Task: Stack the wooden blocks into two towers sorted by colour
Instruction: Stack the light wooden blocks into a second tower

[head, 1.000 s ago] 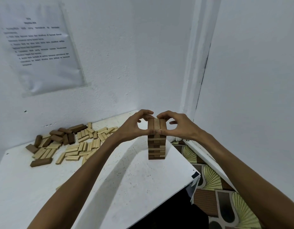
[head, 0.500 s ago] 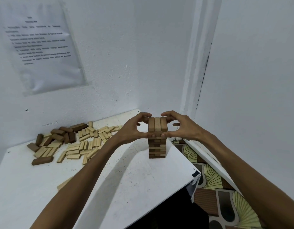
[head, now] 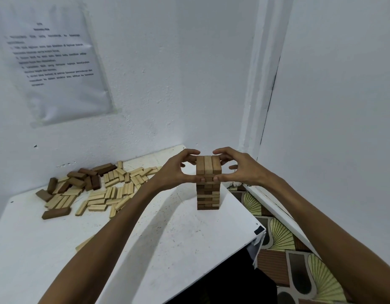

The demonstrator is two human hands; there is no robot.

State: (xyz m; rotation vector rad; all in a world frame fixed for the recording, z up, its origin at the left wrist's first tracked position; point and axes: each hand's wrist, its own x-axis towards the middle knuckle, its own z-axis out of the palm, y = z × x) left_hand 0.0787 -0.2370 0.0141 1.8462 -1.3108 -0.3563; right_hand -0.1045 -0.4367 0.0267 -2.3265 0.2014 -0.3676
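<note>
White desk (head: 167, 249) is pretty scuffed and speckled, with a little black tag (head: 259, 230) on its corner at about 4 o'clock. Up at 10 o'clock there's a printed sheet (head: 58, 69) stuck on the white wall (head: 167, 73), text too blurry to read. Floor (head: 284, 238) at 4 to 5 o'clock has a fan-pattern covering in green and brown.
</note>
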